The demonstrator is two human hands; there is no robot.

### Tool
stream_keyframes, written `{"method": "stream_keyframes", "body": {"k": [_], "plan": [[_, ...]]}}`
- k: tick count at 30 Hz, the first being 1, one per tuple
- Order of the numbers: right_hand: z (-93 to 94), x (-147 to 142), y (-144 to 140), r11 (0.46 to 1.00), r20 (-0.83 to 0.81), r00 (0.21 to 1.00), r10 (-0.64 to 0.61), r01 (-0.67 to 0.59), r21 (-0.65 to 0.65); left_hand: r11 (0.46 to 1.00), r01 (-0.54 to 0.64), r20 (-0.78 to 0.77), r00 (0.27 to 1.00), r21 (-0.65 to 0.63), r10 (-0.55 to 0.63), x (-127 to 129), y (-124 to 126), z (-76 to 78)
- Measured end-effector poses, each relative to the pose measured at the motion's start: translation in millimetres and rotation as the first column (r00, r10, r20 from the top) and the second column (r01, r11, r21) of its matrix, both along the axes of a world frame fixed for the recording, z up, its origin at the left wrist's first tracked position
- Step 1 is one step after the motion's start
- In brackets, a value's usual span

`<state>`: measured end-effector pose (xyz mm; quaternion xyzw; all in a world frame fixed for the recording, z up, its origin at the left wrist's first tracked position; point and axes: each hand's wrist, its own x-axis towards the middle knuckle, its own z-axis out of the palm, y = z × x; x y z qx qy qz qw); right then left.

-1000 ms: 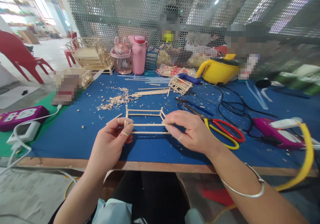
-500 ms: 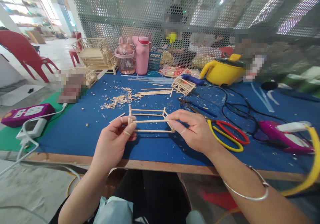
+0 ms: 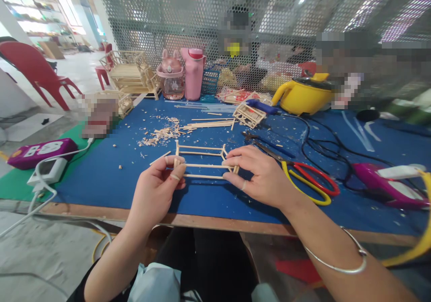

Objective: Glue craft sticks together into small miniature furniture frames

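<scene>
A small open frame of thin wooden sticks is held between my two hands just above the blue table. My left hand pinches its left end, thumb in front and fingers behind. At the right end, my right hand has thumb and fingers closed on the frame, partly hiding that corner. Two long sticks run across the near side and two more across the far side, joined by short end pieces. Behind the frame lie a bundle of loose sticks and a heap of wood scraps.
Red-and-yellow-handled scissors and pliers lie right of my hands. A blue glue gun rests by a small stick piece. Farther back stand a yellow pot, a pink bottle and stick models.
My right hand has shifted its hold: the thumb has moved down to the lower near stick, and the fingers cover more of the right end. The left hand keeps its pinch.
</scene>
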<state>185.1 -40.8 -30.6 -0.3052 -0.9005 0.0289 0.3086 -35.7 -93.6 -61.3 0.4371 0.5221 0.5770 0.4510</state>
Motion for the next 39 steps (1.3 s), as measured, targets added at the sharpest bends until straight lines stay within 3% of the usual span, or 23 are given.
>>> {"method": "stream_keyframes", "body": {"k": [8,18,28,32,39], "plan": [[0.4,-0.2,0.3,0.991,-0.011,1.0,0.005,-0.007,-0.132,1.0,-0.012,0.018,1.0,-0.001,0.012,0.0,-0.2,-0.7],[1.9,1.6,0.9,0.98,-0.012,0.998,0.065,-0.066,-0.186,1.0,0.002,0.004,1.0,0.009,-0.002,-0.7,1.2,-2.1],[-5.1,-2.4,1.2,0.995,-0.172,0.984,0.05,-0.064,-0.078,0.999,0.047,0.112,0.992,0.026,-0.05,-1.5,-2.6,6.2],[-5.9,-2.3,0.8,0.993,-0.218,0.975,0.039,-0.062,-0.1,0.998,0.064,0.186,0.98,0.025,-0.067,-2.7,-5.7,7.6],[-6.7,-1.9,2.1,0.989,-0.251,0.968,0.033,-0.068,-0.129,0.991,0.106,0.091,0.989,0.087,-0.113,-0.2,0.0,0.4]]}}
